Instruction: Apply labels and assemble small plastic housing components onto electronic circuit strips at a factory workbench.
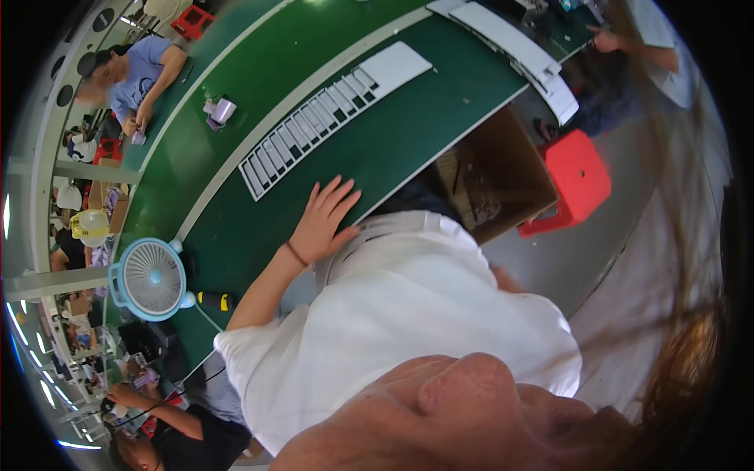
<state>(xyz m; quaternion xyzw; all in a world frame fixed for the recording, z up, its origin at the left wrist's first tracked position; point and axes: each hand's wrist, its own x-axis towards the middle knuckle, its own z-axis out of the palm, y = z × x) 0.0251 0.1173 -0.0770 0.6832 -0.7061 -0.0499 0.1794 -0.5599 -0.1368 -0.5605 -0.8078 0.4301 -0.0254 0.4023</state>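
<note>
My left hand (320, 224) lies near the front edge of the green worktable (416, 133), palm down with its fingers spread, and it holds nothing. A dark band circles its wrist. Beyond the fingertips lies a long white slotted tray (402, 72), with a row of narrow white pieces across much of its length and a plain white part at its right end. A gap of green tabletop separates hand and tray. Of my right arm only a small patch of skin (506, 280) shows beside my white shirt; the right hand is hidden.
A blue fan (153, 279) and a yellow-black tool handle (216, 301) are at left. A lilac device (223, 111) is on the green conveyor belt (259, 74). At right are a cardboard box (514, 169), a red stool (577, 180) and a white panel (510, 39). Other people work nearby.
</note>
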